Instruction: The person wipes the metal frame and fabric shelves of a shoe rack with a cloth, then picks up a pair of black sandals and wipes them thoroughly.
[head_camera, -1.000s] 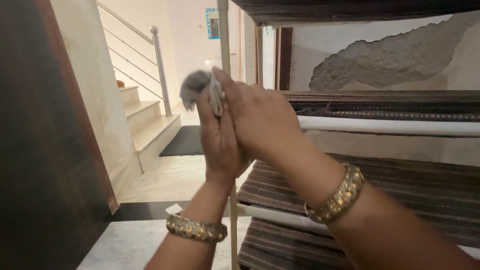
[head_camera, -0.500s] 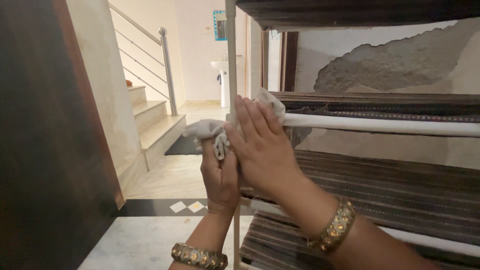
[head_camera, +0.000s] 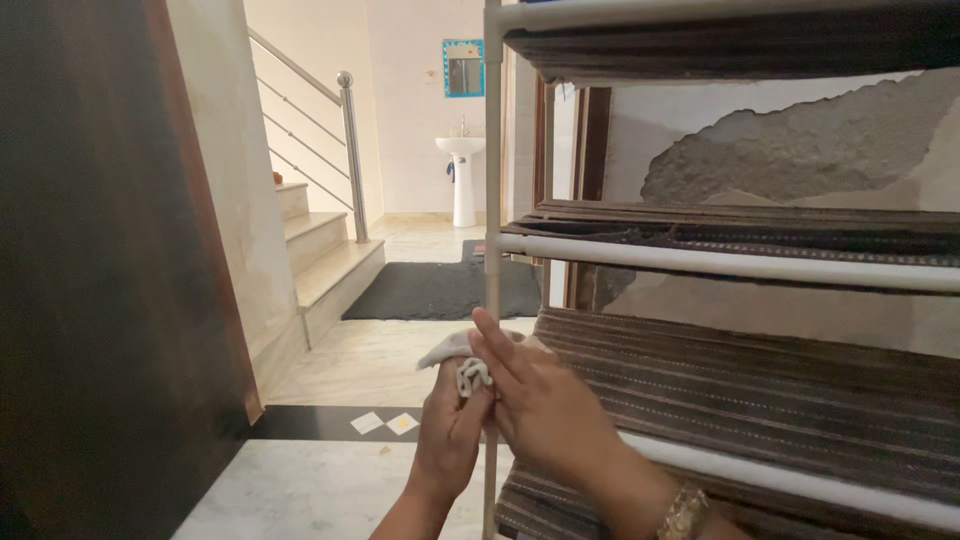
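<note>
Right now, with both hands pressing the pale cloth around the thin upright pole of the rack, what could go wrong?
1. Both hands, left hand and right hand, squeeze the pale crumpled cloth around the thin white upright pole; a hard push might tilt the light rack.
2. The dark striped fabric shelf lies right beside the right hand; the gold bangle could snag on it.
3. The cloth is loosely bunched, so it may slip out.
</note>
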